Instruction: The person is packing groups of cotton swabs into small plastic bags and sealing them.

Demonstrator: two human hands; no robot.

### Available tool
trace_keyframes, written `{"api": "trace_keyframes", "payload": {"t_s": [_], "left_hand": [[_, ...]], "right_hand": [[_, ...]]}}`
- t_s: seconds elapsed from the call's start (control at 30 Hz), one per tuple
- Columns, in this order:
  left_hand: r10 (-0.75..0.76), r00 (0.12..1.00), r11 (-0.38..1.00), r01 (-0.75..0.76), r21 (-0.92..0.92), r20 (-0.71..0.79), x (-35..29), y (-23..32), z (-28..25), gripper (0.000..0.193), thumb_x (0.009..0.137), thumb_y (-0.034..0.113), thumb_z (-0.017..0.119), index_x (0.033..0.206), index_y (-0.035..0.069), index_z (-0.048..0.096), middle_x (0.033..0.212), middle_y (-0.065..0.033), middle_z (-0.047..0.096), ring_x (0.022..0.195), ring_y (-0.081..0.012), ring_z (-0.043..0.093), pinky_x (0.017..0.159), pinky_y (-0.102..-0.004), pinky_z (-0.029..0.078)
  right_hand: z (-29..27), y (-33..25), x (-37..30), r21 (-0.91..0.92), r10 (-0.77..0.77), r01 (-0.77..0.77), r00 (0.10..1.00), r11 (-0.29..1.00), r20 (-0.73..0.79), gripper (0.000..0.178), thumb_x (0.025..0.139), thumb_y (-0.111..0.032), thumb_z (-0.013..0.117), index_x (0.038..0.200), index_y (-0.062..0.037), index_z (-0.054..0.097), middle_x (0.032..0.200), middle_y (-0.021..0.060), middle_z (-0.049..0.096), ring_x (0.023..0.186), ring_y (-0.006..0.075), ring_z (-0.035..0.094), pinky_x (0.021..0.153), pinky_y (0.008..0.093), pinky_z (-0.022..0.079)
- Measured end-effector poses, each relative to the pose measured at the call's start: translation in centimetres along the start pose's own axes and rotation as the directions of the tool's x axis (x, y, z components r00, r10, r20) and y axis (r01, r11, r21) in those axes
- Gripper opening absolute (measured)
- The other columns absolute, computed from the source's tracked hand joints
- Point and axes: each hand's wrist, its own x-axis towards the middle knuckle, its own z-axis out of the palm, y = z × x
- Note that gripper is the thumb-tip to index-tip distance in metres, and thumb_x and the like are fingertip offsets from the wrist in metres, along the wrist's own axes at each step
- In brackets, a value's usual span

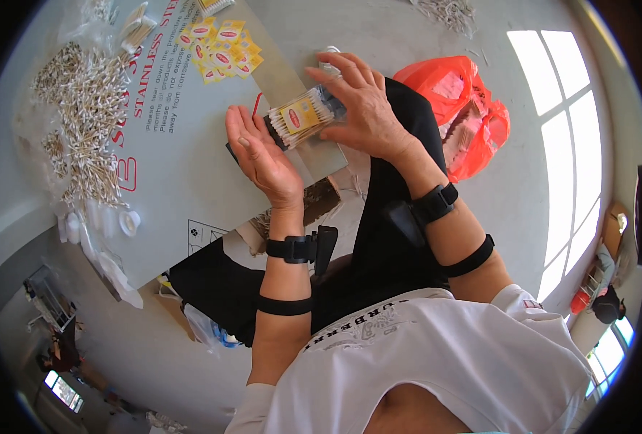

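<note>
A bundle of cotton swabs [309, 129] with a yellow paper label [299, 116] lies on its side between my hands, at the table edge. Something black [275, 133] shows at its left end. My left hand [264, 160] is open beside that end, palm up and fingers stretched out. At the bundle's right end my right hand [370, 105] is spread, thumb and fingers apart on either side. Clear, bluish plastic [333, 103] shows inside its curve; whether the hand touches it I cannot tell.
Loose cotton swabs [86, 119] are heaped on the table's [169, 181] left, above white plastic pieces [128, 222]. Yellow labels [223, 52] lie at the far side. A red plastic bag [437, 79] with pale packs stands on the right. Below the table edge is a cardboard box [322, 199].
</note>
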Motion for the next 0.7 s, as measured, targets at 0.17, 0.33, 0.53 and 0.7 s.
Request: {"api": "trace_keyframes", "payload": {"t_s": [0.17,0.33,0.53,0.7], "left_hand": [[0.005,0.998,0.999,-0.008,0.049,0.06,0.1,0.0,0.3,0.076,0.101,0.052,0.035,0.15,-0.003,0.014,0.156,-0.0255,0.016,0.147,-0.0334,0.015,0.119,-0.0441,0.012],[0.003,0.993,0.996,-0.013,0.084,0.116,0.3,0.0,0.4,0.08,0.1,0.055,0.033,0.15,-0.004,0.013,0.155,-0.0275,0.016,0.147,-0.0337,0.015,0.119,-0.0437,0.012],[-0.002,0.996,0.995,-0.007,0.104,0.087,0.1,-0.3,0.9,0.074,0.102,0.05,0.03,0.15,-0.004,0.016,0.155,-0.0259,0.02,0.146,-0.0326,0.019,0.118,-0.0425,0.015],[-0.035,0.992,0.995,0.023,0.102,0.119,0.0,-0.3,1.6,0.073,0.103,0.049,0.03,0.15,-0.005,0.015,0.154,-0.0275,0.018,0.146,-0.0324,0.017,0.118,-0.0426,0.014]], "right_hand": [[-0.6,0.6,2.7,-0.32,-0.304,0.472,0.837,0.821,0.454,0.058,0.055,-0.013,0.077,0.111,-0.0089,0.063,0.115,0.0044,0.058,0.116,0.0251,0.048,0.096,0.0382,0.036],[-0.1,0.8,3.6,-0.253,-0.332,0.495,0.807,0.831,0.488,0.053,0.055,-0.016,0.077,0.105,-0.0064,0.063,0.107,0.0041,0.058,0.111,0.0247,0.048,0.094,0.0374,0.036],[0.5,1.2,3.8,-0.22,-0.369,0.523,0.788,0.823,0.493,0.053,0.055,-0.02,0.078,0.103,-0.0056,0.062,0.106,0.004,0.058,0.111,0.0249,0.047,0.095,0.0373,0.035],[0.5,1.3,3.7,-0.219,-0.348,0.504,0.794,0.835,0.498,0.054,0.055,-0.022,0.08,0.103,-0.0065,0.062,0.107,0.0035,0.057,0.112,0.0247,0.047,0.095,0.0375,0.035]]}}
